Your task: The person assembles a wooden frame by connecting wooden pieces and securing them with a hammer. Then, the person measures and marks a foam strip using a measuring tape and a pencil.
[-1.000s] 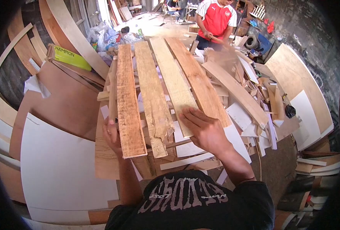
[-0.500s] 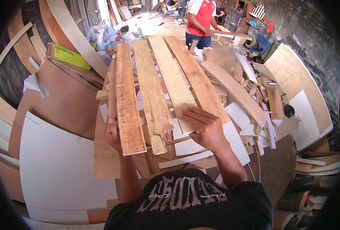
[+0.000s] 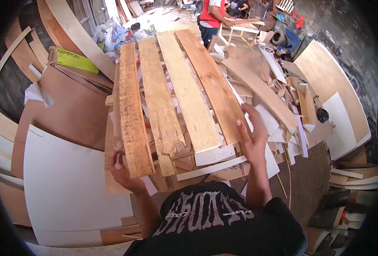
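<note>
Planks: four, above scrap boards, long axes running away, slanting left.
Left hand: loosely curled beside planks, hold unclear.
Right hand: fingers spread at rightmost edge.
Plastic bags: contents unclear.

Four planks lie side by side, seemingly on scraps; bags sit behind, left.

Four long boards lie side by side between left hand and right hand; one tyre sits beyond the right.
</note>
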The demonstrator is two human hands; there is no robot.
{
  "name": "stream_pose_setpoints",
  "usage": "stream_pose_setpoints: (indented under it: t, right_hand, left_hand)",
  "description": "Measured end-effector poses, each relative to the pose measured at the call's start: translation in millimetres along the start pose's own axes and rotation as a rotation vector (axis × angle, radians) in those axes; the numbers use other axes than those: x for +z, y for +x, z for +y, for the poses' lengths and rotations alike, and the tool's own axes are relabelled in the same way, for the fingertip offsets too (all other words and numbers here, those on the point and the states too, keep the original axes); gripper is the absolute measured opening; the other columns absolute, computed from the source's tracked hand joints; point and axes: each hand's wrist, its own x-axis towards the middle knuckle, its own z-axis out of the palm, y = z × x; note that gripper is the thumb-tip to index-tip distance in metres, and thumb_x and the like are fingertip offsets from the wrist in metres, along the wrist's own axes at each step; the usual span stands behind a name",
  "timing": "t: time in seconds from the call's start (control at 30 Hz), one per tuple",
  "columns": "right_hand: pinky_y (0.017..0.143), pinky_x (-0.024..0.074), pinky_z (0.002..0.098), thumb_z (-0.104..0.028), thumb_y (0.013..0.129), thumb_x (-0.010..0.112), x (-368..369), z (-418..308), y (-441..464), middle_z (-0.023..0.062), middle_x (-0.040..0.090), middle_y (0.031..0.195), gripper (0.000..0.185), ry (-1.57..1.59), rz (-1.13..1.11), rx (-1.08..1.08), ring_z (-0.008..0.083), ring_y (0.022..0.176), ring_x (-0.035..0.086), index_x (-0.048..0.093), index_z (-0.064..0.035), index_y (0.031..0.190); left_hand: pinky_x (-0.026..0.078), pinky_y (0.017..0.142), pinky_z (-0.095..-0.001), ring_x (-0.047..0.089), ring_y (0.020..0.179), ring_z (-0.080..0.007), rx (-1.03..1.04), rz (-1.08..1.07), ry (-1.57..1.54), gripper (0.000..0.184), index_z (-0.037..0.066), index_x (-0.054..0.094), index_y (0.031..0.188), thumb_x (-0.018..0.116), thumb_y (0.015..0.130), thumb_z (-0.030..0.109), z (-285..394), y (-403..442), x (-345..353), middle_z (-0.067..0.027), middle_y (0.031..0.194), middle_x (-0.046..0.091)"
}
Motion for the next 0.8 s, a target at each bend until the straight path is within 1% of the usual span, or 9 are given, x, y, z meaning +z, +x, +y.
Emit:
stream_pose_setpoints:
  t: [0.03, 0.07, 0.17, 0.27, 0.4, 0.5, 0.63, 0.73, 0.8]
  right_hand:
    - [0.107, 0.0427, 0.0454, -0.036, 0.096, 0.062, 4.4, 16.4, -3.3, 0.0274, 0.056, 0.136, 0.052, 0.103, -0.046, 0.047, 0.0376, 0.129, 0.054, 0.058, 0.0037, 0.130]
    - [0.107, 0.0427, 0.0454, -0.036, 0.096, 0.062, 8.2, 28.2, -7.7, 0.0274, 0.056, 0.136, 0.052, 0.105, -0.046, 0.053, 0.0376, 0.129, 0.054, 0.058, 0.0037, 0.130]
    - [0.111, 0.0375, 0.0433, -0.067, 0.097, 0.040, 23.2, 62.4, -12.6, 0.0244, 0.052, 0.140, 0.085, 0.647, 0.114, 0.235, 0.0318, 0.134, 0.049, 0.046, 0.0061, 0.141]
    - [0.113, 0.0346, 0.0429, -0.069, 0.094, 0.044, 43.5, 127.4, -23.2, 0.0224, 0.053, 0.139, 0.089, 0.693, -0.022, 0.290, 0.0296, 0.132, 0.050, 0.044, 0.0049, 0.143]
    - [0.110, 0.0373, 0.0426, -0.065, 0.090, 0.059, 61.7, 149.2, -46.6, 0.0179, 0.057, 0.133, 0.087, 0.609, -0.103, 0.085, 0.0258, 0.126, 0.053, 0.047, 0.0044, 0.141]
    - [0.097, 0.0459, 0.0390, -0.052, 0.089, 0.068, 81.7, 151.7, -37.3, 0.0142, 0.065, 0.115, 0.066, 0.511, 0.066, 0.037, 0.0225, 0.110, 0.061, 0.055, 0.0035, 0.122]
    - [0.083, 0.0496, 0.0325, -0.042, 0.088, 0.072, 86.5, 131.1, -19.9, 0.0119, 0.067, 0.100, 0.049, 0.392, 0.235, -0.033, 0.0161, 0.095, 0.063, 0.056, 0.0005, 0.105]
    - [0.084, 0.0494, 0.0316, -0.043, 0.087, 0.074, 85.5, 128.8, -18.5, 0.0117, 0.066, 0.103, 0.052, 0.492, 0.273, 0.001, 0.0148, 0.097, 0.063, 0.057, 0.0012, 0.108]
    - [0.085, 0.0497, 0.0321, -0.043, 0.088, 0.073, 80.8, 121.0, -18.5, 0.0109, 0.067, 0.105, 0.053, 0.540, 0.303, -0.040, 0.0152, 0.099, 0.063, 0.057, 0.0018, 0.111]
  left_hand:
    - [0.039, 0.110, -0.0447, 0.049, 0.126, -0.0289, -0.005, -0.040, 0.071, 0.059, -0.007, 0.042, 0.139, 0.042, 0.104, 0.040, -2.9, 2.5, -6.9, -0.0197, 0.134, 0.051]
    - [0.039, 0.110, -0.0458, 0.049, 0.127, -0.0303, -0.008, -0.078, 0.143, 0.062, -0.008, 0.040, 0.141, 0.043, 0.103, 0.041, -6.3, 3.2, -14.5, -0.0205, 0.136, 0.050]
    - [0.039, 0.111, -0.0479, 0.048, 0.132, -0.0323, -0.011, -0.070, 0.121, 0.070, -0.005, 0.034, 0.147, 0.044, 0.102, 0.049, -50.6, -4.2, -30.0, -0.0189, 0.144, 0.047]
    - [0.038, 0.113, -0.0483, 0.046, 0.136, -0.0317, -0.297, -0.160, -0.050, 0.074, 0.002, 0.033, 0.151, 0.044, 0.101, 0.055, -149.2, -33.2, -106.2, -0.0147, 0.151, 0.043]
    - [0.042, 0.111, -0.0457, 0.049, 0.133, -0.0273, -0.298, -0.225, -0.096, 0.066, 0.004, 0.036, 0.149, 0.043, 0.104, 0.052, -151.6, -32.4, -97.6, -0.0132, 0.146, 0.047]
    - [0.044, 0.109, -0.0444, 0.052, 0.129, -0.0276, -0.416, -0.248, -0.229, 0.064, 0.003, 0.038, 0.147, 0.042, 0.104, 0.051, -158.9, -16.9, -101.0, -0.0127, 0.142, 0.051]
    - [0.052, 0.094, -0.0388, 0.059, 0.110, -0.0219, -0.207, -0.209, 0.141, 0.054, 0.002, 0.047, 0.136, 0.050, 0.103, 0.045, -132.8, 1.1, -82.5, -0.0092, 0.121, 0.060]
    - [0.056, 0.085, -0.0363, 0.060, 0.098, -0.0197, 0.192, -0.353, 0.577, 0.042, 0.002, 0.052, 0.126, 0.057, 0.101, 0.035, -128.2, 23.6, -82.2, -0.0084, 0.110, 0.060]
    - [0.056, 0.083, -0.0363, 0.061, 0.093, -0.0199, -0.162, -0.165, -0.022, 0.037, 0.002, 0.053, 0.124, 0.057, 0.102, 0.031, -112.2, 33.5, -70.3, -0.0092, 0.107, 0.060]
